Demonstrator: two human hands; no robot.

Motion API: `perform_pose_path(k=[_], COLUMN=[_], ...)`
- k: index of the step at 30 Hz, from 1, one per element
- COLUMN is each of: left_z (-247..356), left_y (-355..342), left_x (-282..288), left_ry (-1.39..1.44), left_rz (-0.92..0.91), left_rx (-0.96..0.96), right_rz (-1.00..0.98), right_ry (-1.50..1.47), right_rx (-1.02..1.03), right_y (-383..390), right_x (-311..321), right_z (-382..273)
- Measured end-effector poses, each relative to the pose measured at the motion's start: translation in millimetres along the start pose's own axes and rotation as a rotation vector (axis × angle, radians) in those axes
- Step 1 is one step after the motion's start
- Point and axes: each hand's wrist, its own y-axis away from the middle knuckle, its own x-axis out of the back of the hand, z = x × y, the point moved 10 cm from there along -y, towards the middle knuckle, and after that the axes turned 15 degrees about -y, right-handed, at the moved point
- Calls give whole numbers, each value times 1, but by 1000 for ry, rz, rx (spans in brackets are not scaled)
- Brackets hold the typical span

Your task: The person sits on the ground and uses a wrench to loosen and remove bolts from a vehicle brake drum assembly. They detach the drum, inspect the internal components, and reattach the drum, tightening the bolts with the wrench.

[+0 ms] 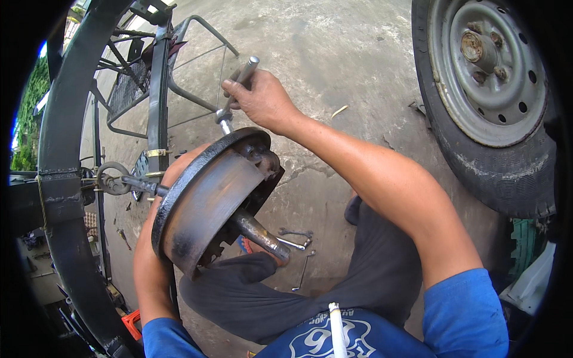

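My right hand [262, 99] is closed around the handle of a socket wrench [245, 71]. The wrench's shiny socket end [225, 125] meets the far rim of a dark, rusty brake assembly [206, 206]. A bare metal spindle [258, 230] sticks out of the assembly toward my legs. My left forearm [150, 262] runs up behind the brake assembly. Only a strip of my left hand or wrist [190, 160] shows past the rim, and its fingers are hidden.
A black metal frame [59, 209] stands at the left, with a rod and ring [113, 178] beside the assembly. A wheel with a tyre [444, 128] is at the right. Several wrenches [305, 269] lie on the concrete floor between my legs. A tubular metal stand [203, 27] is farther off.
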Motion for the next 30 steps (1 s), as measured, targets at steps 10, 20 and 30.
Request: perform_pose_path(k=[10,20,30], left_z=[-32,-63,-27], left_y=[-2,-4,-7], left_x=[2,-10,-5], left_ry=[79,362,-1], left_rz=[48,-354,-119], left_rx=[337,291,250], right_rz=[1,-191,4], right_ry=[-252,-280,-701], right_rx=[-7,-197,-380], right_y=[10,29,34], right_x=[1,-2,15], right_z=[1,4,53])
